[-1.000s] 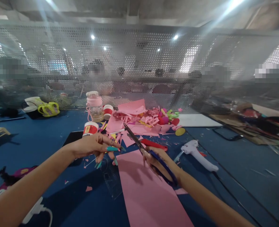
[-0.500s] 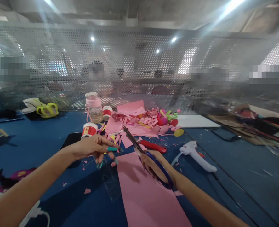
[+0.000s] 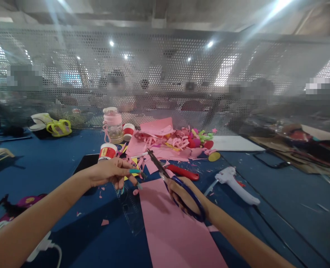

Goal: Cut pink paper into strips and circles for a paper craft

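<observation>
- Pink paper sheet (image 3: 176, 230) lies flat on the blue table (image 3: 279, 193), its long axis running from the person toward the scrap pile (image 3: 167, 143).
- Scissors (image 3: 170, 178), gripped in the closed right hand (image 3: 186, 193), point up-left, away from the person, blades over the sheet's far edge.
- Left hand (image 3: 111, 173) pinches a small, indistinct scrap beside the blades.

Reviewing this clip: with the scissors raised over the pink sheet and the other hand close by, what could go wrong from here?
1. The scissors in the right hand point their tips toward the left hand, whose fingers sit close to the blades; a nick seems possible.
2. The glue gun and its cord lie just right of the right forearm, which might snag them.
3. A clear ruler at the edge of the pink sheet may get knocked.
</observation>
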`<state>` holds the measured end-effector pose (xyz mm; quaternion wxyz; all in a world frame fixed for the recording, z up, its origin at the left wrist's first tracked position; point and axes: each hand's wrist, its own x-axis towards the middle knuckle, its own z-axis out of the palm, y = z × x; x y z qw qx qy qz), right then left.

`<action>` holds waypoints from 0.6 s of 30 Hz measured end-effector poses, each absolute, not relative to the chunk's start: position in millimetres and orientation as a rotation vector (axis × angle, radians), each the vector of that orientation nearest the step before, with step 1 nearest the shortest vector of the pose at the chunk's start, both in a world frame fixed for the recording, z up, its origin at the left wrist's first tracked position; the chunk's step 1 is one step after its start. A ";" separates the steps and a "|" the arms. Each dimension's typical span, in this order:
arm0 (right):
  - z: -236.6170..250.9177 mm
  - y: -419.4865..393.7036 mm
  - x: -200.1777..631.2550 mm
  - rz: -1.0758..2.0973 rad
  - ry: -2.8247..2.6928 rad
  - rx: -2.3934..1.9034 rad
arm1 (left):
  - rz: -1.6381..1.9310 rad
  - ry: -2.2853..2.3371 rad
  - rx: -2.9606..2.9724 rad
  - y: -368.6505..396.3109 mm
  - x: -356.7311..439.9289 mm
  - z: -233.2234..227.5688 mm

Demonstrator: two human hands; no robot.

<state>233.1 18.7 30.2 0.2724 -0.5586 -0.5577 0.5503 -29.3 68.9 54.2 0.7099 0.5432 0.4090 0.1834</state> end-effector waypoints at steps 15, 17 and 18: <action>38.0 17.8 222.6 1.496 -1.440 -1.598 | 0.333 0.913 1.311 67.0 -27.4 59.2; 36.0 17.4 224.5 1.512 -1.458 -1.551 | 0.330 0.918 1.300 67.2 -27.8 59.0; 35.9 16.9 225.0 1.513 -1.472 -1.533 | 0.328 0.915 1.298 67.3 -28.0 58.9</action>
